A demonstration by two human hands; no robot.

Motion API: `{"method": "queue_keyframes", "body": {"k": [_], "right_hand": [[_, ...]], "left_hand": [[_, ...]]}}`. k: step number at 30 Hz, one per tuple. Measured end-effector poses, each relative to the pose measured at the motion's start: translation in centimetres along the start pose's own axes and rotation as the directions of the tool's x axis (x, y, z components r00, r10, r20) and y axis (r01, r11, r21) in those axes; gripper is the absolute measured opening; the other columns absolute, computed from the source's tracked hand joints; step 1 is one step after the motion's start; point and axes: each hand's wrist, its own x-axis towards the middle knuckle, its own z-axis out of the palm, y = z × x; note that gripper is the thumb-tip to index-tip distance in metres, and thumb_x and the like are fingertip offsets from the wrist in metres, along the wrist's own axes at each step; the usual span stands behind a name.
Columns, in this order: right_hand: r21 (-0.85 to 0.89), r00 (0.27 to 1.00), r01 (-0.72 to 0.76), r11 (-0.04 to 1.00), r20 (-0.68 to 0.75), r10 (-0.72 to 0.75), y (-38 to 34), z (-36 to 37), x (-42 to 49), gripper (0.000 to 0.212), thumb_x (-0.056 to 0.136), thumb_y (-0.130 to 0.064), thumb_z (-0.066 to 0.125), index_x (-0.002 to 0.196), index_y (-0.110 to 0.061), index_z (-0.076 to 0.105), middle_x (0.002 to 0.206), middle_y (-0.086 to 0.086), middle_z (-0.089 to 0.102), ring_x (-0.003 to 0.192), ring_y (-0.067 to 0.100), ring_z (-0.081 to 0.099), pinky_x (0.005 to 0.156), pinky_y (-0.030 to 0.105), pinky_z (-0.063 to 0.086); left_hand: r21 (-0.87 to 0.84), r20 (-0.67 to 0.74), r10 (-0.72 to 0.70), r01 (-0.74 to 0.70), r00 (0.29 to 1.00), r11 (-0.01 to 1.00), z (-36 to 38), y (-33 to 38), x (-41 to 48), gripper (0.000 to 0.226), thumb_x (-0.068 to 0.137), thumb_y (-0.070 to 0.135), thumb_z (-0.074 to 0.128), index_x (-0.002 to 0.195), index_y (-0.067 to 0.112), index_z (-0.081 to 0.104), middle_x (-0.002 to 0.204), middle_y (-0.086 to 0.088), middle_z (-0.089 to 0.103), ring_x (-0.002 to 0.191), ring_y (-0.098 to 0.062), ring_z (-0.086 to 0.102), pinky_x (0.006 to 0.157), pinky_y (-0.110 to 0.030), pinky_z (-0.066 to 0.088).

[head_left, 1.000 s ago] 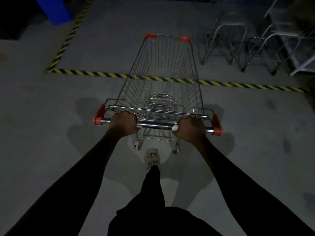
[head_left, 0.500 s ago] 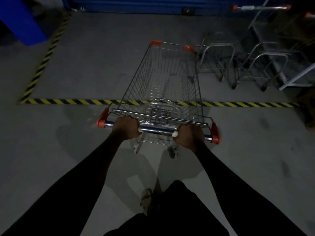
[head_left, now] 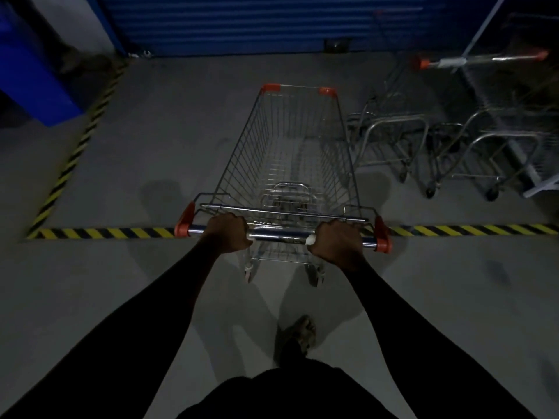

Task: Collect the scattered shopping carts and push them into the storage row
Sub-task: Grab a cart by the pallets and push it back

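— At the far left?
— A blue box-shaped bin (head_left: pixel 33 71) at the far-left corner of the grey concrete floor (head_left: pixel 151 152). Next to it, yellow-and-black striped floor tape (head_left: pixel 106 232), running up the left edge and then across the middle.

— And the grip?
— Fingers of the left hand (head_left: pixel 227 234) clenched round the chrome handle bar (head_left: pixel 281 236), close to its left orange end cap. Likewise the right hand (head_left: pixel 338 241), wrapped tight round the same bar near the right cap. Black sleeves on both arms.

— Whereabouts of the cart?
— Middle of the floor: a silver wire shopping cart with orange corner caps (head_left: pixel 296 152). Handle directly above the cross stripe, basket beyond it, nose toward the blue ribbed shutter (head_left: pixel 272 22) along the far edge. Rear wheels on the near side of the tape, with one shoe (head_left: pixel 302 331) planted behind them.

— Further right?
— A row of parked metal carts (head_left: pixel 393 140), just beside the basket's right side and apart from it, reaching to the floor's right edge. Too dim and blurred for a count.
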Motion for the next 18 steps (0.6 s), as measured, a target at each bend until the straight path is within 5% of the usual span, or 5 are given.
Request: {"method": "queue_keyframes", "body": {"k": [6,12,18], "right_hand": [[0.053,0.997,0.036,0.998,0.069,-0.04,3.8,-1.0,9.9,0.05,0.074,-0.057,0.041,0.086,-0.017,0.069,0.087,0.009,0.07,0.082,0.03,0.067,0.072,0.033,0.05],[0.078,0.994,0.072,0.994,0.08,-0.078,6.8,-1.4,19.8,0.061,0.073,-0.063,0.027,0.08,-0.016,0.066,0.084,0.01,0.068,0.081,0.03,0.067,0.069,0.033,0.05],[0.053,0.996,0.025,0.998,0.085,-0.03,8.8,-1.0,32.1,0.056,0.072,-0.061,0.034,0.079,-0.016,0.067,0.083,0.008,0.069,0.079,0.03,0.068,0.07,0.034,0.052]], "left_hand": [[-0.042,0.049,-0.003,0.005,0.999,0.999,-3.2,0.4,9.8,0.047,0.073,0.056,0.064,0.103,0.02,0.068,0.105,-0.009,0.069,0.102,-0.029,0.064,0.084,-0.036,0.049],[-0.025,0.027,0.018,-0.017,0.999,1.0,-5.8,-0.1,20.3,0.044,0.075,0.056,0.062,0.102,0.022,0.068,0.104,-0.006,0.07,0.101,-0.026,0.064,0.084,-0.036,0.05],[0.0,-0.066,0.054,-0.054,0.996,0.999,-9.1,-1.8,32.4,0.043,0.075,0.055,0.064,0.099,0.02,0.068,0.101,-0.009,0.069,0.099,-0.029,0.065,0.083,-0.036,0.05]]}}
